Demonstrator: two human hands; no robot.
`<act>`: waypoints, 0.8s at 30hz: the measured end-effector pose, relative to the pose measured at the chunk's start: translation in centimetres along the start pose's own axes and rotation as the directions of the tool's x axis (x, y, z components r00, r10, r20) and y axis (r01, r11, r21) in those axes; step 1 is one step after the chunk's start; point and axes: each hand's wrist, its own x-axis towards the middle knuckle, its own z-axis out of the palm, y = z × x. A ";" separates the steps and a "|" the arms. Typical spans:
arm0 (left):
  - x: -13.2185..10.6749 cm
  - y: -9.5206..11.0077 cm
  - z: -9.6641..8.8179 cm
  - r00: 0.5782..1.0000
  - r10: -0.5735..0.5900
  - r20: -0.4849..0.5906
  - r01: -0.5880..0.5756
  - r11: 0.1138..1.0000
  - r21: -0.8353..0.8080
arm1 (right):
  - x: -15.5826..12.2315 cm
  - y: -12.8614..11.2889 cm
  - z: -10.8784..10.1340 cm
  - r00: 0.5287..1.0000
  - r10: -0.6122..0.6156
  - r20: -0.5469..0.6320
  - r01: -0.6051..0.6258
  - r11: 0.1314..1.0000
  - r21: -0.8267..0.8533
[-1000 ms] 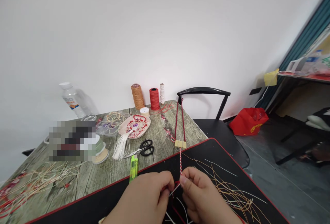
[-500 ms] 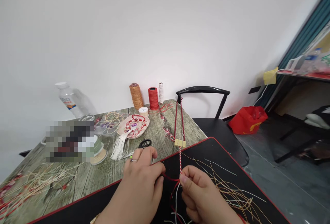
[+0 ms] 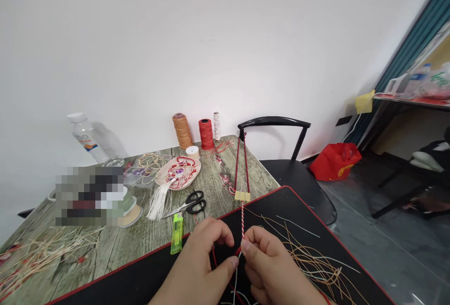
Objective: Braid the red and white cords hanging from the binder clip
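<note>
A red-and-white braided cord [image 3: 242,220] runs from a yellow binder clip [image 3: 242,196] down to my hands over the black mat [image 3: 302,211]. A dark red loop [image 3: 240,162] ties the clip to the back of the black chair [image 3: 274,122]. My right hand [image 3: 270,263] pinches the braid's lower end between thumb and forefinger. My left hand [image 3: 200,263] is closed beside it, pinching loose red and white strands [image 3: 235,280] that hang below the braid. Both hands touch at the fingertips.
On the wooden table [image 3: 116,244] lie black scissors [image 3: 191,203], a green lighter [image 3: 176,233], a plate with beadwork and a white tassel [image 3: 177,174], thread spools [image 3: 206,134], a water bottle [image 3: 86,137] and scattered cords [image 3: 42,249]. Tan strands [image 3: 312,263] cover the mat's right side. A red bag [image 3: 335,160] sits on the floor.
My left hand reached out toward the scissors with a red strand, then came back to the braid's end beside my right hand. The camera shifted slightly right.
</note>
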 end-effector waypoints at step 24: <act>-0.2 -0.1 0.5 0.997 0.047 -0.063 -0.042 0.996 0.082 | -0.3 -0.3 0.2 1.000 0.011 -0.017 -0.010 1.000 0.027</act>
